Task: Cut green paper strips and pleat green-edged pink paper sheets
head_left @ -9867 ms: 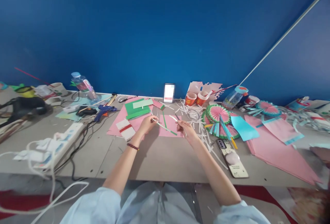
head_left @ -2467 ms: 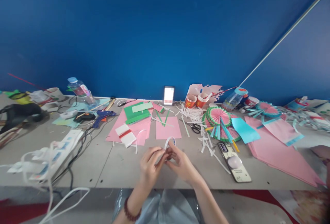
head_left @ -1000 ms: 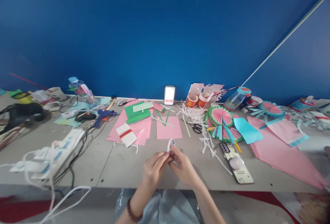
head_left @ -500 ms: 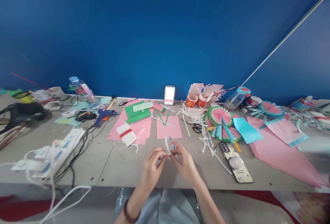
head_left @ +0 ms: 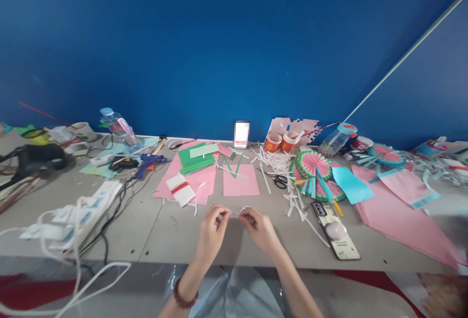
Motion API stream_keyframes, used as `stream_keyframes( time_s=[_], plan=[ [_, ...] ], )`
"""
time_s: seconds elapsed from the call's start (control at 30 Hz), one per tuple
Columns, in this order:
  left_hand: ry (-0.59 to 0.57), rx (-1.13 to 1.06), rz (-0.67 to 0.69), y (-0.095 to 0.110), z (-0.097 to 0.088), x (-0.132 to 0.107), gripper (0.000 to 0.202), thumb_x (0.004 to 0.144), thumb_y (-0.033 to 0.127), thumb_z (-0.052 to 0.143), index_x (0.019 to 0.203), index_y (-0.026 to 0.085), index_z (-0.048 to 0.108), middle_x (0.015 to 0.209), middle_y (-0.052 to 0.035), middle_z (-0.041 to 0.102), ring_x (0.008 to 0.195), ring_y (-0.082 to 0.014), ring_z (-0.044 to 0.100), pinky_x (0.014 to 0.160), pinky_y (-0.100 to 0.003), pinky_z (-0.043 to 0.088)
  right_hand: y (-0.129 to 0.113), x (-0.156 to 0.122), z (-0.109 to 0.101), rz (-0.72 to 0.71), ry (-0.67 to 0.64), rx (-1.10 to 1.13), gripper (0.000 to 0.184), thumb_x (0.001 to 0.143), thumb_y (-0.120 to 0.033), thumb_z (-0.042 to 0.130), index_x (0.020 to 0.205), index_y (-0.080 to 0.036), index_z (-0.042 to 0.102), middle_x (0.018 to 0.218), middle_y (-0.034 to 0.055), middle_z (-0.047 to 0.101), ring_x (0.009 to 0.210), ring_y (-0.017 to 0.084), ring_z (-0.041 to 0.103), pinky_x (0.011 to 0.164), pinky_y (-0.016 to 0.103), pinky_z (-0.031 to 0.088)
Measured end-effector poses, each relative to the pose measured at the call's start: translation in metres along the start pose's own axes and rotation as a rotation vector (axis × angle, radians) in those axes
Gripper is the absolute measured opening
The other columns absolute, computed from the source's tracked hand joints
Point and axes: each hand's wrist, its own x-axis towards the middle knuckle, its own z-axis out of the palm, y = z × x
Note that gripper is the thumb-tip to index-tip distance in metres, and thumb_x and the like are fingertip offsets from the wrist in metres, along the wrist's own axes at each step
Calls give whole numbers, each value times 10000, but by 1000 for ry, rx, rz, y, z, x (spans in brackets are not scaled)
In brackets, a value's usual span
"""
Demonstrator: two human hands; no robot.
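Above the front of the desk point(head_left: 190, 252), my left hand point(head_left: 212, 232) is closed in a pinch, thumb against forefinger. What it holds, if anything, is too small to make out. A short gap to the right, my right hand point(head_left: 260, 229) pinches a narrow white strip point(head_left: 245, 208); only a bit shows above the fingers and the rest is hidden. Just beyond both hands lies a square pink sheet point(head_left: 239, 188) with thin green strips point(head_left: 238, 164) across its top. Left of it, a white packet with a red band point(head_left: 180, 189) rests on pink paper point(head_left: 201, 193).
To the right are black-handled scissors point(head_left: 281, 181), white paper scraps point(head_left: 272, 162), pleated watermelon-pattern fans point(head_left: 313, 166) and a phone point(head_left: 341, 240). Two red paper cups point(head_left: 273, 142) stand behind. On the left, a blue glue gun point(head_left: 148, 164) lies near a power strip point(head_left: 91, 213) with cables.
My hands have moved slightly apart. The white strip that curved up between them now mostly disappears behind my right fingers. My left fingertips have come away from it.
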Motion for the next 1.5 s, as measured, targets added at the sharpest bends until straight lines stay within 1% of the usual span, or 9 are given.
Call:
stream_keyframes(
  time_s=[0.1,0.23,0.4,0.53,0.67,0.93,1.07,1.17,1.5],
  plan=[
    [42,-7,10,-6,0,4,172,887,293,502,837,196,635,843,-45,672,742,-140,631,608,-225,504,0,14,-5,-17,10,-58,181,844,-294,508,764,-195,636,644,11,630,587,144,559,582,224,389],
    [96,76,-16,-19,1,6,244,904,286,456,1072,199,609,953,-70,685,794,-157,652,643,-263,536,-5,44,-21,-67,1,-196,154,798,-238,522,741,-191,657,760,46,666,723,167,594,685,243,409],
    [-70,367,173,-34,12,3,257,906,268,458,1110,204,600,1123,-85,655,1050,-219,612,899,-393,511,-13,90,-38,13,-236,-320,151,776,-235,540,764,-198,686,851,38,699,811,171,613,719,238,409],
    [-173,561,266,-41,27,0,370,917,308,450,1254,170,515,1301,-129,561,1194,-263,526,957,-447,468,-15,119,-40,30,-483,-324,142,769,-213,545,783,-179,682,883,35,700,832,167,612,703,225,409],
    [-188,671,280,-45,37,0,441,917,342,445,1305,133,471,1346,-164,519,1254,-290,471,1009,-480,410,-12,137,-35,40,-528,-333,110,745,-182,552,746,-166,661,795,35,693,743,160,602,637,225,396],
    [-157,678,283,-46,39,-2,408,907,318,452,1265,132,514,1333,-162,529,1258,-295,464,1019,-491,392,4,154,-27,14,-700,-125,90,718,-233,586,739,-166,642,704,5,684,676,134,600,595,206,417],
    [-153,683,280,-45,39,-2,395,909,317,448,1250,135,531,1327,-151,540,1247,-296,476,1022,-484,393,11,155,-25,88,-769,-13,85,707,-243,587,735,-167,612,642,-11,665,550,103,560,521,195,410],
    [-153,674,281,-47,40,-3,395,906,312,454,1249,131,530,1328,-158,537,1244,-291,480,1026,-482,391,12,154,-24,147,-816,106,110,713,-270,601,750,-168,583,653,-2,665,555,102,593,513,186,434],
    [-136,687,277,-41,36,-4,342,898,278,446,1196,148,551,1282,-150,558,1181,-293,515,964,-473,442,11,155,-21,200,-824,147,63,708,-216,588,713,-153,594,623,-3,661,541,88,606,509,164,447]
  ],
)
